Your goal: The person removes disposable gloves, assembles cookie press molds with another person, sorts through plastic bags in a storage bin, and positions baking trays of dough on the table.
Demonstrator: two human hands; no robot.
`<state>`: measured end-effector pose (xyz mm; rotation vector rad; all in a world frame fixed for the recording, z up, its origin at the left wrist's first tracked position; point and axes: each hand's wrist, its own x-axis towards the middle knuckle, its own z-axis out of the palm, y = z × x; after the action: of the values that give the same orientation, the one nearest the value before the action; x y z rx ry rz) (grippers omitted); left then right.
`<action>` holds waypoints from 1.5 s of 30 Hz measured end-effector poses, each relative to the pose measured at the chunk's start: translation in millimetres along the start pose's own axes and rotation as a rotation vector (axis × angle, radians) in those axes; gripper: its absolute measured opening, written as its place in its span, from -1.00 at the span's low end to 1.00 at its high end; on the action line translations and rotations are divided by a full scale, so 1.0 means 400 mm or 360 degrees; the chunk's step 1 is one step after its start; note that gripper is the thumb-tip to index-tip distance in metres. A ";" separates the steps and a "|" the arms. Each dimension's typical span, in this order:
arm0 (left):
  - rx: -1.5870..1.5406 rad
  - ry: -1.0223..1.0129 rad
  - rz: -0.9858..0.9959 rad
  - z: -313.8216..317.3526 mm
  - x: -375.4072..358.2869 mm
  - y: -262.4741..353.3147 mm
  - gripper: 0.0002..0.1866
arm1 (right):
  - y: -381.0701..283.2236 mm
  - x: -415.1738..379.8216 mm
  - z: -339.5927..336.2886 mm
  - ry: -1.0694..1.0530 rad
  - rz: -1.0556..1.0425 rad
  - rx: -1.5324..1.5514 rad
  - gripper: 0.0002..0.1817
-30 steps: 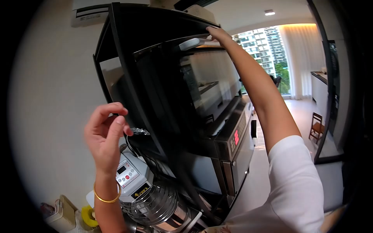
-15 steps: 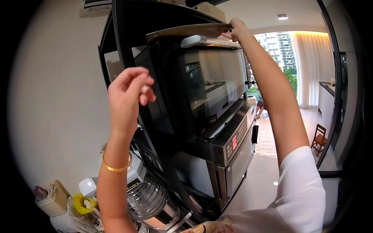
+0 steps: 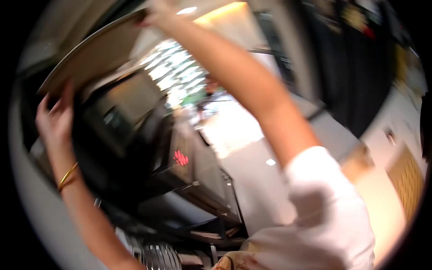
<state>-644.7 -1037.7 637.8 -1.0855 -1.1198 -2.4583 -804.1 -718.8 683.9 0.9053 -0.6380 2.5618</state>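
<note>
The view is blurred by motion. A flat metal baking tray (image 3: 92,54) is held up above the black oven (image 3: 135,130), tilted, with its right end higher. My left hand (image 3: 56,119), with a gold bangle at the wrist, grips the tray's lower left edge. My right hand (image 3: 155,13) holds the tray's upper right edge near the top of the view, the arm stretched across the picture.
The oven's red display (image 3: 181,158) glows on its control panel. Below it are black rack shelves (image 3: 211,216) and a mixer's wire bowl guard (image 3: 157,257). A bright window (image 3: 175,67) lies behind, pale floor (image 3: 252,153) to the right.
The tray has come out from the top of the rack above the oven. My left hand rose from mid-air to the tray's left edge. The camera has tilted sharply.
</note>
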 end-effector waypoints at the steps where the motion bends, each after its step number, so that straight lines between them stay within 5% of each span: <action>1: -0.0011 -0.0028 -0.0090 0.000 0.036 0.014 -0.38 | -0.066 -0.070 -0.002 0.0101 -0.0090 -0.0016 -0.61; 4: -0.0049 -0.0367 -0.0527 -0.050 0.130 0.024 -0.39 | -0.220 -0.330 0.019 0.0345 -0.0310 -0.0013 -0.59; 5: -0.0068 -0.0317 -0.0593 0.008 0.069 -0.053 -0.47 | -0.257 -0.393 0.032 0.0436 -0.0373 -0.0042 -0.58; 6: -0.0097 -0.0262 -0.0642 0.069 -0.019 -0.130 -0.55 | -0.290 -0.424 -0.035 0.0018 -0.0459 0.0143 -0.59; 7: -0.0122 -0.0208 -0.0694 0.133 -0.114 -0.192 -0.61 | -0.329 -0.404 -0.036 0.0104 -0.0504 0.0075 -0.59; 8: -0.0143 -0.0154 -0.0748 0.195 -0.202 -0.229 -0.64 | -0.370 -0.355 -0.010 0.0664 -0.0740 0.0068 -0.56; 11: -0.0225 -0.0416 -0.0611 0.257 -0.383 -0.207 -0.55 | -0.493 -0.674 -0.120 0.0406 -0.0660 -0.0302 -0.55; 13: -0.0586 -0.1249 -0.1358 0.166 -0.429 -0.263 -0.37 | -0.560 -0.859 -0.199 0.0385 -0.0807 -0.0506 -0.63; 15: -0.0800 -0.1051 -0.1395 0.222 -0.604 -0.402 -0.40 | -0.729 -1.094 -0.271 0.0295 -0.1077 -0.0758 -0.85; 17: -0.0368 -0.0492 -0.1145 0.239 -0.830 -0.485 -0.40 | -0.757 -1.431 -0.257 0.0592 -0.1018 -0.0759 -0.89; 20: -0.0468 -0.0323 -0.1301 0.297 -1.161 -0.584 -0.24 | -0.796 -1.809 -0.317 0.0708 -0.0718 -0.0793 -0.95; 21: -0.0534 -0.0504 -0.1317 0.313 -1.260 -0.607 -0.26 | -0.806 -1.931 -0.349 0.0708 -0.0656 -0.0663 -0.95; 25: -0.0532 -0.0246 -0.1674 0.368 -1.610 -0.667 -0.11 | -0.833 -2.385 -0.401 0.1187 -0.0475 -0.0506 -0.56; 28: -0.0697 -0.0115 -0.1906 0.413 -1.845 -0.721 -0.12 | -0.884 -2.644 -0.411 0.1365 -0.0301 -0.0462 -0.78; 33: -0.0903 0.0158 -0.2173 0.470 -2.162 -0.707 -0.13 | -0.984 -2.918 -0.394 0.1779 -0.0072 -0.0356 -0.72; 36: -0.0823 0.0227 -0.2258 0.493 -2.274 -0.716 -0.12 | -1.023 -3.027 -0.425 0.1731 -0.0001 -0.0287 -0.66; 43: -0.0988 0.0254 -0.2258 0.511 -2.363 -0.739 -0.14 | -1.038 -3.079 -0.454 0.1925 0.0117 -0.0325 -0.64; 45: -0.0710 0.0074 -0.2238 0.525 -2.365 -0.755 -0.16 | -1.052 -3.092 -0.486 0.1953 0.0173 -0.0380 -0.63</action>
<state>-14.8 -764.9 -110.0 -0.1720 -1.7209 -3.8654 201.4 -477.5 -137.9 -0.7888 -0.5398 2.4342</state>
